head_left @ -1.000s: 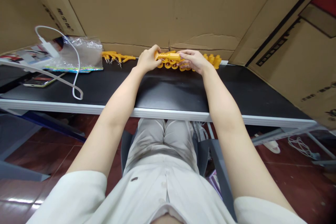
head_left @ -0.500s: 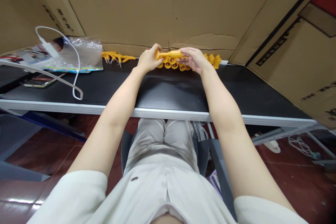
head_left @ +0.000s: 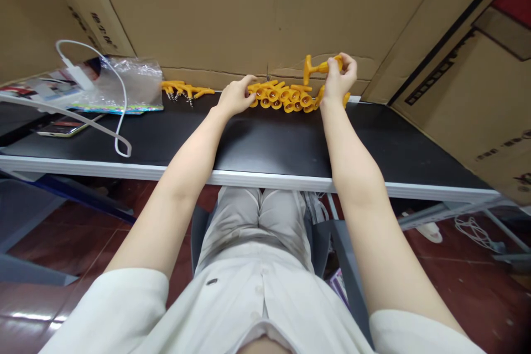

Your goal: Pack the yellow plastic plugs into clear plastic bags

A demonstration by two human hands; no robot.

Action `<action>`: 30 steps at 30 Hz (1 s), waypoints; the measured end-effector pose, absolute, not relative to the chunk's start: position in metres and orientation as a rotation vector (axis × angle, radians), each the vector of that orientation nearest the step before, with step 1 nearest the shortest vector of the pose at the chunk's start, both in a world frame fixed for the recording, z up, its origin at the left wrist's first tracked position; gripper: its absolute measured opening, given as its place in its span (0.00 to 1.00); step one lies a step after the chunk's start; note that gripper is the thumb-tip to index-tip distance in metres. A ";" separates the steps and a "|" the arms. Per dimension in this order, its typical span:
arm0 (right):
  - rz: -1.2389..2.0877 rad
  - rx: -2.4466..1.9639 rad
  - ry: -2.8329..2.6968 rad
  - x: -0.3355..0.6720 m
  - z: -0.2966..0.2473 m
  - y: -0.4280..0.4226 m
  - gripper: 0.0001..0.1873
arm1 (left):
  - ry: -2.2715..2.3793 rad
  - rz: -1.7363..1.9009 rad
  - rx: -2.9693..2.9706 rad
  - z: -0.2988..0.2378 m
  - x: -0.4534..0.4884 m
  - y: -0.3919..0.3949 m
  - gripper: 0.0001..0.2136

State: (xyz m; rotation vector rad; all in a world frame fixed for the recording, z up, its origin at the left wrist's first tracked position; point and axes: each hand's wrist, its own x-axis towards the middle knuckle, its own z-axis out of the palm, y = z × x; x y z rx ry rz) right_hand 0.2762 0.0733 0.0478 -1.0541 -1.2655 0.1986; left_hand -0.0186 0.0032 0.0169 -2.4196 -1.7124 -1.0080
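Note:
My right hand (head_left: 341, 78) is closed around a yellow corkscrew (head_left: 314, 68), raised above the table's back edge. Its T-shaped handle points left; my fingers partly cover the sleeve. Below it lies a stack of yellow corkscrews (head_left: 286, 97), their round cup-like ends facing me. My left hand (head_left: 237, 95) rests at the left end of this stack, thumb and index finger apart. Whether those fingertips touch a piece is hard to see. Farther left, several yellow T-handles with bare metal spirals (head_left: 182, 90) lie along the cardboard.
Cardboard walls (head_left: 207, 11) enclose the black table (head_left: 265, 146) at the back and right. At the left are a clear plastic bag (head_left: 136, 83), a phone (head_left: 68, 126) and a white cable (head_left: 123, 99). More yellow pieces stand partly hidden behind my right wrist.
My right hand has moved right and up, carrying the corkscrew away from my left hand. The left hand has let go of its handle and stays almost in place.

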 end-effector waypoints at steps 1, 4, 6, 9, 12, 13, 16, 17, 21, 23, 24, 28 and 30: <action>0.187 -1.092 -1.178 0.275 0.047 0.071 0.16 | -1.716 -0.999 -2.420 0.018 -0.018 0.002 0.26; 0.120 -1.149 -1.216 0.269 0.042 0.055 0.18 | -1.722 -0.981 -2.424 0.020 -0.016 -0.003 0.25; 0.096 -1.202 -1.353 0.265 0.038 0.043 0.18 | -1.735 -0.970 -2.430 0.021 -0.015 -0.005 0.25; 0.078 -1.325 -1.556 0.263 0.029 0.032 0.20 | -1.758 -0.955 -2.435 0.023 -0.014 -0.007 0.25; 0.037 -1.412 -1.672 0.261 0.022 0.031 0.27 | -1.744 -0.960 -2.449 0.023 -0.014 -0.008 0.24; 0.035 -1.424 -1.695 0.260 0.020 0.033 0.27 | -1.737 -0.963 -2.454 0.023 -0.014 -0.008 0.24; 0.094 -1.440 -1.759 0.259 0.014 0.038 0.29 | -1.737 -0.960 -2.459 0.022 -0.015 -0.008 0.23; 0.130 -1.435 -1.786 0.259 0.012 0.040 0.30 | -1.742 -0.955 -2.460 0.022 -0.014 -0.008 0.24; 0.260 -1.371 -1.867 0.261 0.007 0.045 0.37 | -1.764 -0.931 -2.458 0.022 -0.014 -0.009 0.23; 0.301 -1.359 -1.863 0.263 0.008 0.047 0.37 | -1.770 -0.920 -2.454 0.023 -0.013 -0.009 0.23; 0.311 -1.360 -1.851 0.264 0.009 0.048 0.36 | -1.772 -0.915 -2.450 0.023 -0.013 -0.009 0.23; 0.249 -1.430 -1.750 0.273 0.015 0.053 0.32 | -1.765 -0.911 -2.441 0.023 -0.013 -0.008 0.23; 0.186 -1.529 -1.681 0.282 0.017 0.055 0.31 | -1.754 -0.918 -2.444 0.023 -0.013 -0.008 0.23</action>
